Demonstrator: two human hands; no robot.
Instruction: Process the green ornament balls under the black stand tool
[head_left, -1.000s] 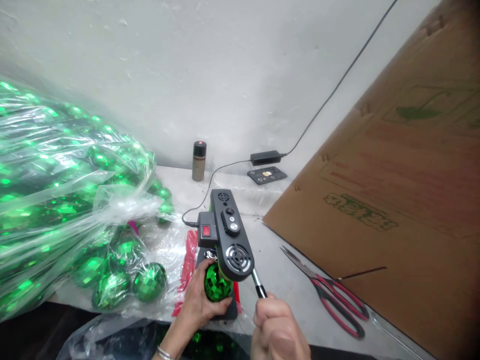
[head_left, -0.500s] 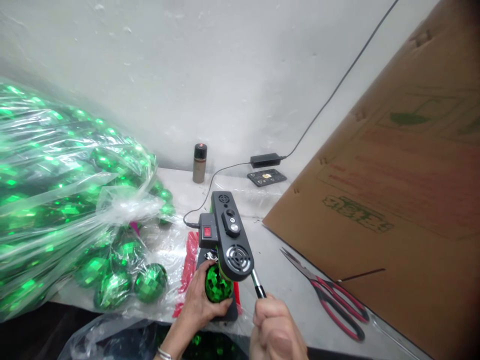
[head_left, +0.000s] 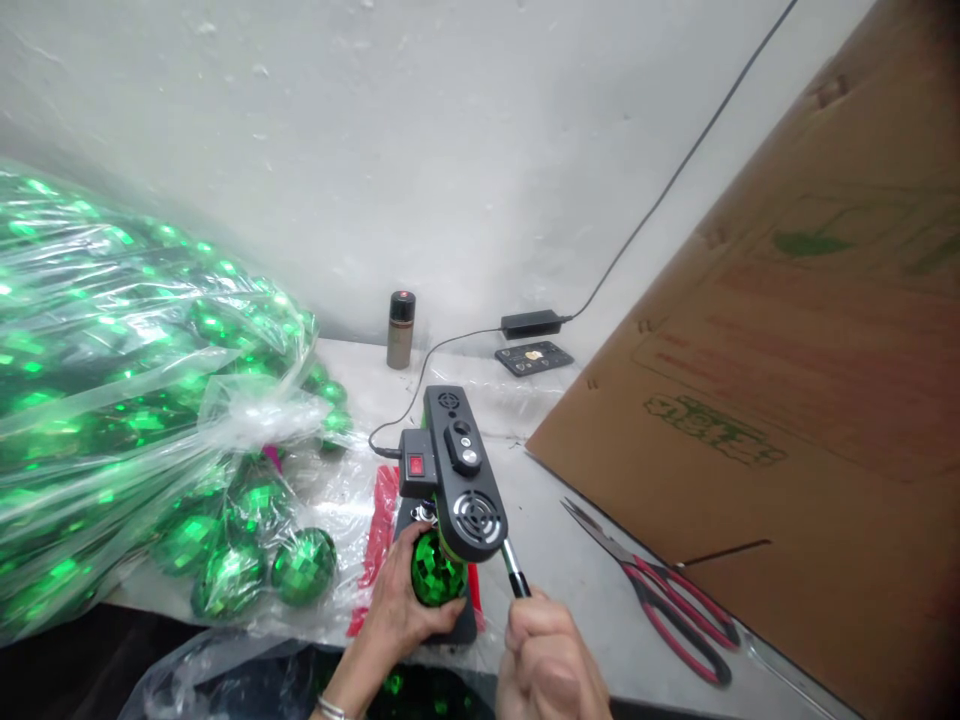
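In the head view, my left hand (head_left: 396, 607) curls round a shiny green mirrored ball (head_left: 437, 570), thumb in front and fingers behind. The ball sits beneath the head of a black bench machine (head_left: 466, 470) with round vents and a red switch. My right hand (head_left: 551, 655) is a fist round the end of the machine's metal lever (head_left: 515, 572), whose black tip goes into the grip. The head of the machine covers the ball's top right edge, so whether they touch I cannot tell.
A tied clear bag of green balls (head_left: 150, 380) fills the left, with loose balls (head_left: 303, 567) in front. Scissors (head_left: 656, 590) lie at right beside a large cardboard box (head_left: 750, 380). A bottle (head_left: 400, 330), power adapter (head_left: 531, 323) and phone (head_left: 533, 357) are by the wall.
The view has shifted very slightly. Both hands, the green ball and the lever look the same as before.
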